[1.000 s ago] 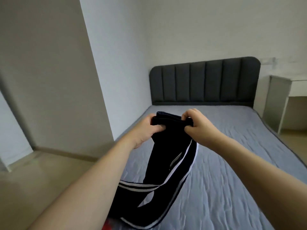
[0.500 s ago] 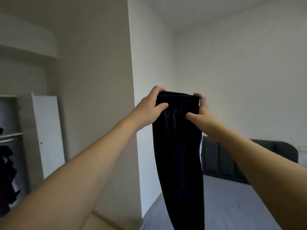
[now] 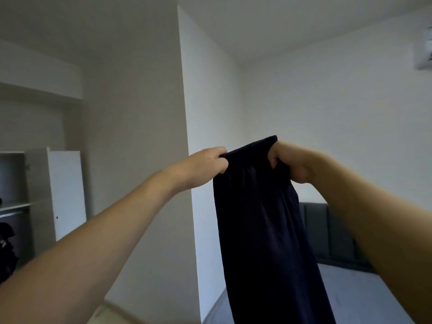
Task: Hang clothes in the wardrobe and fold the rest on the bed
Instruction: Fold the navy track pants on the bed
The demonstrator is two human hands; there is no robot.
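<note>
Since the earlier frames the dark trousers [image 3: 259,218] have risen clear of the bed [image 3: 350,293] and now hang full length at chest height, with the open wardrobe [image 3: 35,195] far off to the left. The step in hand appears to be straightening the garment; the next move calls for lowering it flat onto the bed for folding. The left hand [image 3: 205,167] and right hand [image 3: 289,162] each grip one waistband end, fingers curled tight.
</note>
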